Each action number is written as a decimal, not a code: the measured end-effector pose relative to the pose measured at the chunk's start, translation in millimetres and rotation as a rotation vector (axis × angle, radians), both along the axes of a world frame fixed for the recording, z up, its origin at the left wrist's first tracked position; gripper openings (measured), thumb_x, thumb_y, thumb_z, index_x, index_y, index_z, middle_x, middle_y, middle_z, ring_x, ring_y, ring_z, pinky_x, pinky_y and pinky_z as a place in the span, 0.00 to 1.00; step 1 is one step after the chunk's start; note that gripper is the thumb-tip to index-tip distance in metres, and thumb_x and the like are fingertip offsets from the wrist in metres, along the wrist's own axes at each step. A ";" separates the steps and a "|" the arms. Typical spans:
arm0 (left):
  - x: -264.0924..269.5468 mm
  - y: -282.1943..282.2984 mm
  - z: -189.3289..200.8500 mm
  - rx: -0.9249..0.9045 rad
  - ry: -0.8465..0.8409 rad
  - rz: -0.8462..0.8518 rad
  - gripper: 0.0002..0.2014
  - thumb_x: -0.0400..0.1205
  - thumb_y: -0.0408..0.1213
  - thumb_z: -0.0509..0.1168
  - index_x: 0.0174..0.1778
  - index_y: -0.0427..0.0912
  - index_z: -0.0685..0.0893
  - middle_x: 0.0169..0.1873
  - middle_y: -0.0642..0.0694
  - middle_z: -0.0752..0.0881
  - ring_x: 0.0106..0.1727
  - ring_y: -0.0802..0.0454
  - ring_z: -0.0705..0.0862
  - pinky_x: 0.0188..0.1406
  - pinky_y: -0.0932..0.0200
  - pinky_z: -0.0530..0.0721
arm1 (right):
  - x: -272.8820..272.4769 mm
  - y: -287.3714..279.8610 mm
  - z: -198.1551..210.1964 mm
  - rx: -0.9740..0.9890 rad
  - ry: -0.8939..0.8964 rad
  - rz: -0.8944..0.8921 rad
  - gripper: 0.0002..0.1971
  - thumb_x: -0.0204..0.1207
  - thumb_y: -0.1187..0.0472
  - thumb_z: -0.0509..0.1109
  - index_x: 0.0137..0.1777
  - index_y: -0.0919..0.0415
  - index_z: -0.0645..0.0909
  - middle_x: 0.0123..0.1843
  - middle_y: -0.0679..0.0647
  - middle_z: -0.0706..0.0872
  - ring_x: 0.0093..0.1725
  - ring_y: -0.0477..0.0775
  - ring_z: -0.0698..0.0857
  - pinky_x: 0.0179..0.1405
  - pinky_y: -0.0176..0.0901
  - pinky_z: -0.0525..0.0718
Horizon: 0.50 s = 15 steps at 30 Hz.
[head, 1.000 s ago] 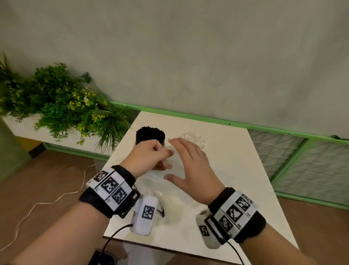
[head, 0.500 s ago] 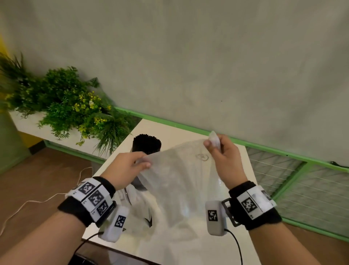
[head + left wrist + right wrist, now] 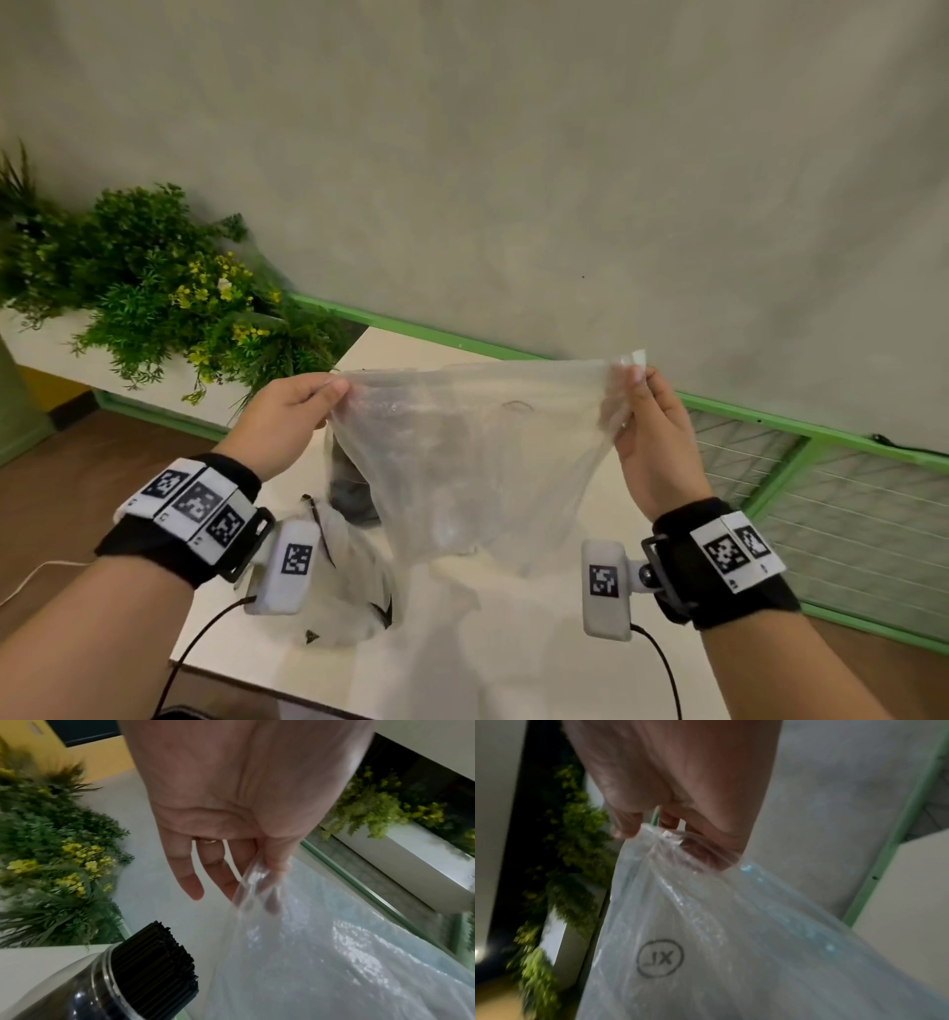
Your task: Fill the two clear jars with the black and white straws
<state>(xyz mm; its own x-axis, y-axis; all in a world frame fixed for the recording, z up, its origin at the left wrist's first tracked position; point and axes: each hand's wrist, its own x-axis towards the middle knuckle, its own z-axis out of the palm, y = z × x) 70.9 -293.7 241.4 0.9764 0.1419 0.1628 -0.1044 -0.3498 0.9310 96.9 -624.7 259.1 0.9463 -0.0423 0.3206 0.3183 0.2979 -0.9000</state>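
two hands stretch a clear plastic bag above the table

both hands hold one clear plastic bag (image 3: 477, 452) up in the air over the white table (image 3: 539, 642), its top edge pulled taut between them. the left hand (image 3: 280, 419) pinches the bag's left upper corner between thumb and forefinger; in the left wrist view the film bunches at that pinch while the other fingers (image 3: 187, 874) hang loosely downward, slightly apart. the right hand (image 3: 655, 437) pinches the right upper corner, with a small tuft of plastic sticking up above the thumb; in the right wrist view the fingers curl round the gathered film. a circled "xl" mark (image 3: 660, 958) is printed on the bag, seen mirrored from that side.

a clear jar (image 3: 85, 990) packed with black straws (image 3: 156, 957) stands on the table just beside the bag's left edge, below the left hand; the straw ends rise above its rim. from the head view it shows only dimly behind the film. whether the second jar and the white straws stand behind the bag cannot be told.

another crumpled clear wrapper (image 3: 349, 580) lies on the table under the left wrist. a planter of green foliage with yellow flowers (image 3: 154, 293) sits to the left of the table, against the grey wall (image 3: 513, 154).
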 end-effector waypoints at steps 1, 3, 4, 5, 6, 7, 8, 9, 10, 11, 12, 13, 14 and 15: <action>-0.5 -1.6 1.0 0.007 -0.007 -0.002 0.14 0.86 0.41 0.58 0.45 0.48 0.90 0.47 0.44 0.90 0.55 0.43 0.86 0.61 0.48 0.82 | -0.3 1.3 -0.6 -0.004 0.003 -0.002 0.20 0.61 0.35 0.77 0.44 0.48 0.88 0.44 0.44 0.84 0.40 0.42 0.79 0.41 0.33 0.80; -2.0 -4.6 4.7 -0.026 -0.012 -0.014 0.15 0.87 0.42 0.55 0.51 0.47 0.89 0.48 0.47 0.90 0.54 0.49 0.86 0.55 0.57 0.82 | 0.1 1.4 -0.6 0.029 0.018 -0.026 0.15 0.64 0.38 0.75 0.42 0.49 0.87 0.44 0.44 0.84 0.41 0.44 0.80 0.44 0.37 0.79; -2.9 -5.7 6.4 -0.059 -0.013 -0.009 0.15 0.88 0.42 0.54 0.53 0.47 0.88 0.48 0.48 0.90 0.52 0.52 0.86 0.51 0.61 0.81 | 0.9 0.1 -0.6 0.063 0.030 -0.040 0.13 0.65 0.41 0.75 0.41 0.50 0.87 0.43 0.45 0.84 0.40 0.45 0.80 0.45 0.40 0.77; -3.9 -6.6 8.1 -0.087 -0.010 0.003 0.15 0.88 0.42 0.53 0.55 0.46 0.87 0.48 0.49 0.89 0.50 0.54 0.85 0.47 0.64 0.78 | 2.5 -2.0 -1.7 0.093 0.039 -0.061 0.13 0.65 0.43 0.76 0.41 0.51 0.88 0.41 0.46 0.84 0.40 0.47 0.80 0.46 0.42 0.76; -4.6 -7.7 9.6 -0.121 -0.003 0.016 0.15 0.88 0.41 0.53 0.55 0.46 0.86 0.48 0.50 0.88 0.48 0.56 0.84 0.43 0.66 0.77 | 4.4 -4.1 -3.8 0.105 0.039 -0.088 0.15 0.64 0.42 0.78 0.41 0.52 0.88 0.40 0.47 0.84 0.41 0.48 0.79 0.46 0.43 0.75; -5.3 -8.5 11.0 -0.153 0.008 0.023 0.15 0.88 0.41 0.53 0.55 0.46 0.86 0.48 0.51 0.88 0.47 0.58 0.83 0.42 0.67 0.76 | 5.6 -4.7 -5.6 0.097 0.033 -0.124 0.17 0.62 0.40 0.79 0.42 0.52 0.88 0.39 0.48 0.84 0.41 0.49 0.78 0.45 0.43 0.75; -4.6 -9.4 11.3 -0.178 0.020 0.026 0.15 0.88 0.41 0.53 0.55 0.45 0.85 0.48 0.52 0.87 0.47 0.58 0.83 0.42 0.66 0.76 | 6.9 -4.1 -6.8 0.081 0.023 -0.165 0.20 0.60 0.37 0.79 0.42 0.52 0.88 0.38 0.47 0.83 0.40 0.49 0.77 0.44 0.42 0.74; -2.8 -9.6 10.9 -0.208 0.030 0.033 0.14 0.88 0.42 0.53 0.55 0.46 0.85 0.48 0.52 0.87 0.48 0.57 0.83 0.43 0.65 0.77 | 7.6 -2.2 -7.0 0.066 0.007 -0.206 0.21 0.59 0.35 0.79 0.42 0.51 0.88 0.36 0.46 0.82 0.38 0.47 0.77 0.43 0.41 0.74; -0.1 -9.5 10.4 -0.251 0.040 0.045 0.14 0.88 0.42 0.54 0.54 0.46 0.85 0.48 0.51 0.87 0.51 0.54 0.84 0.47 0.61 0.80 | 9.4 -0.4 -7.6 0.050 -0.019 -0.236 0.22 0.58 0.34 0.78 0.43 0.51 0.87 0.35 0.45 0.81 0.37 0.46 0.76 0.41 0.40 0.74; 2.4 -9.2 9.9 -0.317 0.054 0.065 0.14 0.88 0.43 0.54 0.53 0.47 0.86 0.49 0.48 0.87 0.54 0.49 0.84 0.53 0.54 0.83 | 10.6 1.2 -7.9 0.030 -0.046 -0.248 0.23 0.58 0.33 0.77 0.45 0.50 0.86 0.35 0.44 0.81 0.36 0.45 0.77 0.41 0.39 0.75; 5.0 -9.0 10.4 -0.405 0.067 0.095 0.14 0.88 0.45 0.54 0.51 0.49 0.85 0.52 0.46 0.87 0.58 0.44 0.84 0.58 0.45 0.83 | 12.0 2.7 -8.3 -0.008 -0.073 -0.244 0.25 0.59 0.32 0.76 0.48 0.49 0.84 0.37 0.44 0.82 0.37 0.45 0.78 0.40 0.39 0.77; 6.9 -8.9 10.8 -0.502 0.071 0.116 0.14 0.88 0.45 0.54 0.52 0.49 0.85 0.54 0.44 0.87 0.61 0.41 0.83 0.61 0.38 0.81 | 12.7 3.8 -10.3 -0.070 -0.091 -0.220 0.27 0.60 0.32 0.76 0.53 0.49 0.81 0.41 0.45 0.83 0.40 0.45 0.81 0.41 0.39 0.80; 8.3 -9.4 11.6 -0.589 0.069 0.115 0.15 0.88 0.45 0.53 0.55 0.46 0.84 0.57 0.42 0.87 0.63 0.40 0.83 0.64 0.34 0.79 | 12.0 4.7 -14.6 -0.156 -0.088 -0.176 0.31 0.61 0.33 0.77 0.59 0.50 0.78 0.47 0.48 0.84 0.44 0.47 0.84 0.43 0.39 0.83; 9.0 -10.7 12.2 -0.661 0.065 0.091 0.16 0.89 0.44 0.51 0.59 0.41 0.82 0.59 0.39 0.86 0.64 0.39 0.83 0.65 0.32 0.77 | 9.9 6.4 -22.5 -0.257 -0.050 -0.118 0.36 0.61 0.36 0.78 0.64 0.53 0.74 0.50 0.50 0.85 0.48 0.48 0.86 0.46 0.39 0.85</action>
